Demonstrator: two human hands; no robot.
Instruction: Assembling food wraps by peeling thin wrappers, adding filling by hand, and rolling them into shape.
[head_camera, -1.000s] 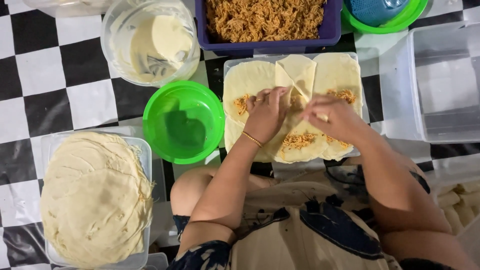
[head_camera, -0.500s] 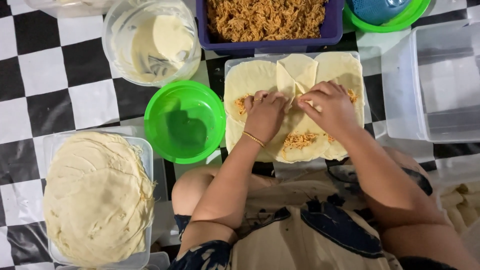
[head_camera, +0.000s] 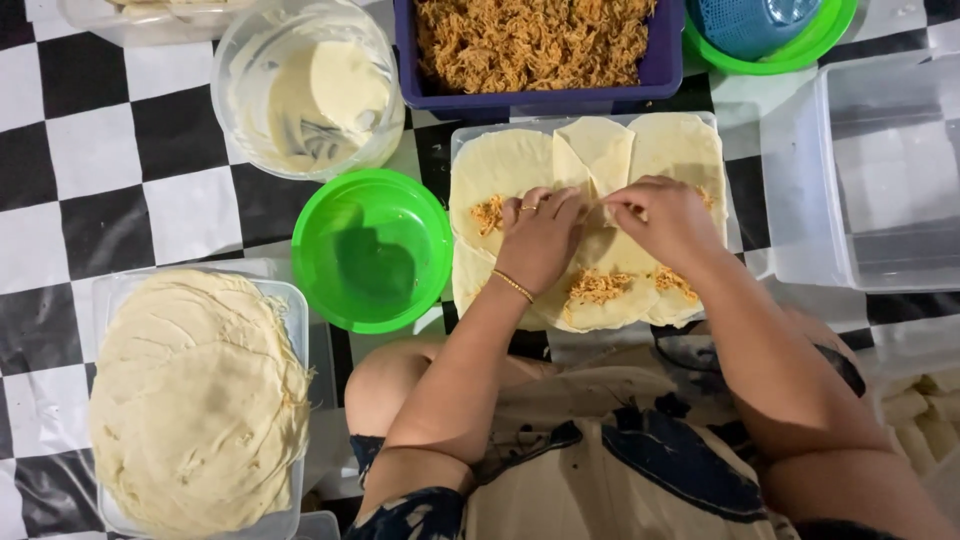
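1. left hand (head_camera: 540, 240): palm down on the middle wrapper, fingers together and flat, pressing the folded dough; it clamps nothing. a thin bracelet sits at the wrist and a ring on one finger.
2. right hand (head_camera: 665, 222): just beside the left, fingertips pinched on the edge of the same fold, near the middle of the tray.
3. middle wrapper (head_camera: 597, 150): pale thin round, its upper flaps folded inward to a point, lying between two other rounds on the clear tray (head_camera: 460, 135).
4. left wrapper (head_camera: 495, 170) and right wrapper (head_camera: 685, 150): open and flat, each with a small heap of shredded filling (head_camera: 598, 287) showing at the near edge or beside the hands.
5. purple tub (head_camera: 660, 75): beyond the tray, full of orange-brown shredded filling.
6. clear bowl of pale batter (head_camera: 310, 90): beyond and to the left; whether it serves as sealing paste cannot be told.
7. green bowl (head_camera: 370, 250): just left of the tray, nothing seen in it.
8. stack of wrappers (head_camera: 195, 400): in a clear box at near left, well apart from the hands.
9. clear container (head_camera: 880, 170): at right, nothing seen in it.
10. risk, judged: the sheet looks thin, so a hard pinch could tear it. the rounds overlap, so the fold may drag a neighbour or stick to it. filling near the edges could spill out if the flap is pulled tight.
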